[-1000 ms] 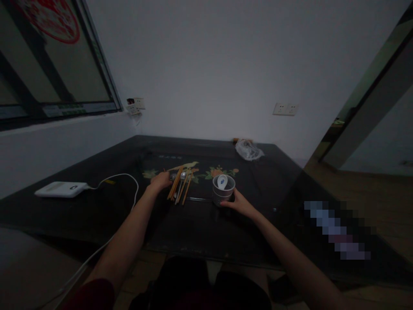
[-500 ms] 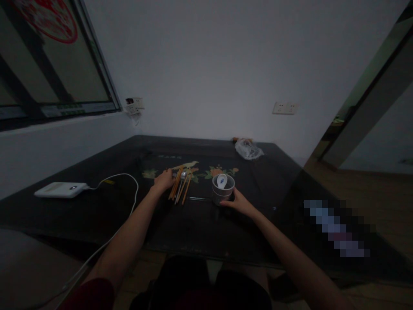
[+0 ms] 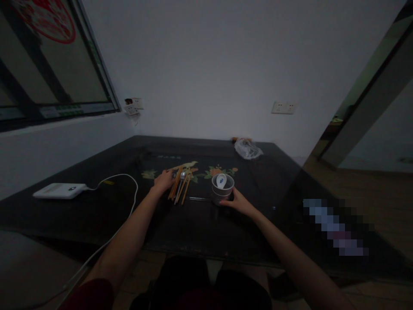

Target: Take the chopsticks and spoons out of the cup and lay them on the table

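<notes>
My right hand (image 3: pixel 240 202) is wrapped round the right side of a greyish, see-through cup (image 3: pixel 222 198) standing on the dark table. A white soup spoon (image 3: pixel 221 181) with a blue mark leans inside the cup. Several wooden chopsticks (image 3: pixel 186 189) lie loosely side by side to the left of it. Among them lies a metal spoon (image 3: pixel 183 175) with a shiny round bowl. At the left edge of this bunch is my left hand (image 3: pixel 164 181), its fingers bent and close together beside a second greyish spoon bowl (image 3: pixel 174 175). What its fingertips grip is too dim to make out.
A white power bank (image 3: pixel 60 190) with a white cable (image 3: pixel 137 189) lies at the left of the table. A crumpled clear plastic bag (image 3: pixel 248 149) sits by the wall. A blurred-out item (image 3: pixel 334 228) lies at the right. The table's front edge (image 3: pixel 206 257) is near my lap.
The view has shifted very slightly. Both hands, the cup and the chopsticks stay practically where they were.
</notes>
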`<action>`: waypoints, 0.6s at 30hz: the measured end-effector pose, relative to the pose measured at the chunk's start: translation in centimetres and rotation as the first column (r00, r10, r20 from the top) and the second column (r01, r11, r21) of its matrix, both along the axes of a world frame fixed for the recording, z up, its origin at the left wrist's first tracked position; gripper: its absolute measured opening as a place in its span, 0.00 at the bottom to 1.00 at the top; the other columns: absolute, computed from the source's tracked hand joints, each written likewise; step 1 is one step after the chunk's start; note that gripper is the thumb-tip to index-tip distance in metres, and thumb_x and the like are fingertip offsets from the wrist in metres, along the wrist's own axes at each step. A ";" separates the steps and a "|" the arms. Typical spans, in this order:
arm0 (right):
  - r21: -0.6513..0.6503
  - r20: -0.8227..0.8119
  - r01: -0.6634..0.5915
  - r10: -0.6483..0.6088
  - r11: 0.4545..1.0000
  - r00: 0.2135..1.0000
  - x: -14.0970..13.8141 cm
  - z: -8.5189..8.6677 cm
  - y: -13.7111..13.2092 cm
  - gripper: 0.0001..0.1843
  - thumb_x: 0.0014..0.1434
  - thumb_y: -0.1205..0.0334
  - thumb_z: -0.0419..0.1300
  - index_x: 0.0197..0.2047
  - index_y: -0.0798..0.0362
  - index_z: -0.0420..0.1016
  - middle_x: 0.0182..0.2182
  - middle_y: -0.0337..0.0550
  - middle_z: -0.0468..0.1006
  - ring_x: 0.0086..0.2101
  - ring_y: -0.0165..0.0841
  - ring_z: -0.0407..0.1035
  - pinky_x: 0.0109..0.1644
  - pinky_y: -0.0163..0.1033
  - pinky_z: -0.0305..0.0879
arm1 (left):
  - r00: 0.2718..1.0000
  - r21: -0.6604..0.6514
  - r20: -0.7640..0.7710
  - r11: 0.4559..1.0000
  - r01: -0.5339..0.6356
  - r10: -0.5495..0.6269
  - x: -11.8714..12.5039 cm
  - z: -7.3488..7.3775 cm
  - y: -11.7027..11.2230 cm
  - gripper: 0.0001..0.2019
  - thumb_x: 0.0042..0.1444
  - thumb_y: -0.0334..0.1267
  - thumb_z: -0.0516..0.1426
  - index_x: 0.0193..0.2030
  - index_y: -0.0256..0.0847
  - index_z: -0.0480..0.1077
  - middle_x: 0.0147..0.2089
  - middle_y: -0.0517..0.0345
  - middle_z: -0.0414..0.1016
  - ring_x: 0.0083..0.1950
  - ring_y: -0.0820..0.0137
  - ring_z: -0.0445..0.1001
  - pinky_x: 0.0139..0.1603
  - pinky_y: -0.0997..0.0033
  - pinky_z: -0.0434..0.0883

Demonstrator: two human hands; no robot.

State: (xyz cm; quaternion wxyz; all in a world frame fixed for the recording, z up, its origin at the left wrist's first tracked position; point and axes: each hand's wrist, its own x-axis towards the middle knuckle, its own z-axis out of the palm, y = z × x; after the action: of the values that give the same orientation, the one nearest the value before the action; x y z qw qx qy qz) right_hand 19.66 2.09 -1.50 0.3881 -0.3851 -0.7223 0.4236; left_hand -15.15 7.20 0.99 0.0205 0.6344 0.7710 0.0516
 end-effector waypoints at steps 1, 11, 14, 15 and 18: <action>-0.001 0.001 0.002 -0.002 1.000 1.000 0.0 -0.1 0.0 0.43 0.41 0.55 0.71 0.59 0.53 0.60 0.57 0.52 0.67 0.57 0.44 0.61 0.64 0.52 0.50 | 1.000 -0.006 -0.006 1.000 0.000 0.000 -0.1 -0.1 0.1 0.21 0.58 0.47 0.48 0.59 0.49 0.61 0.55 0.44 0.66 0.52 0.56 0.71 0.47 0.61 0.69; -0.009 -0.026 -0.019 0.019 1.000 0.999 0.1 -0.6 0.4 0.45 0.41 0.55 0.71 0.60 0.53 0.59 0.58 0.52 0.66 0.58 0.43 0.60 0.64 0.50 0.51 | 0.999 -0.009 -0.038 1.000 0.002 -0.002 -0.8 -0.1 0.3 0.20 0.58 0.41 0.48 0.57 0.45 0.65 0.53 0.44 0.66 0.51 0.56 0.72 0.46 0.61 0.69; -0.014 -0.019 -0.011 0.011 1.000 1.000 0.1 -0.4 0.2 0.44 0.41 0.55 0.71 0.59 0.54 0.58 0.58 0.53 0.66 0.58 0.43 0.60 0.64 0.50 0.51 | 0.999 0.011 -0.045 1.000 0.011 -0.011 -1.0 0.1 0.2 0.20 0.58 0.40 0.49 0.57 0.44 0.65 0.53 0.44 0.66 0.51 0.56 0.71 0.47 0.61 0.69; -0.016 -0.016 -0.008 0.008 1.000 1.000 0.0 -0.3 0.2 0.44 0.41 0.55 0.71 0.59 0.54 0.58 0.58 0.53 0.66 0.58 0.43 0.60 0.64 0.50 0.52 | 0.999 0.028 -0.052 0.999 0.015 -0.014 -1.0 0.2 0.1 0.20 0.58 0.40 0.49 0.57 0.44 0.65 0.53 0.44 0.67 0.51 0.56 0.71 0.47 0.61 0.69; -0.008 -0.008 0.001 -0.001 1.000 1.000 -0.1 -0.3 0.1 0.45 0.40 0.55 0.71 0.59 0.54 0.59 0.57 0.53 0.67 0.57 0.43 0.61 0.63 0.51 0.53 | 0.997 0.130 -0.080 0.991 0.031 -0.020 -0.7 0.8 -0.2 0.19 0.58 0.40 0.49 0.56 0.41 0.65 0.51 0.44 0.67 0.51 0.56 0.70 0.48 0.61 0.68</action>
State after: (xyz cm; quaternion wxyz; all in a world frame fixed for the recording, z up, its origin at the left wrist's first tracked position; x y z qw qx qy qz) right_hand 19.61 2.17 -1.75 0.3898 -0.3853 -0.7188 0.4277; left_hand -15.84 7.04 1.82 -0.0508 0.6458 0.7579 0.0771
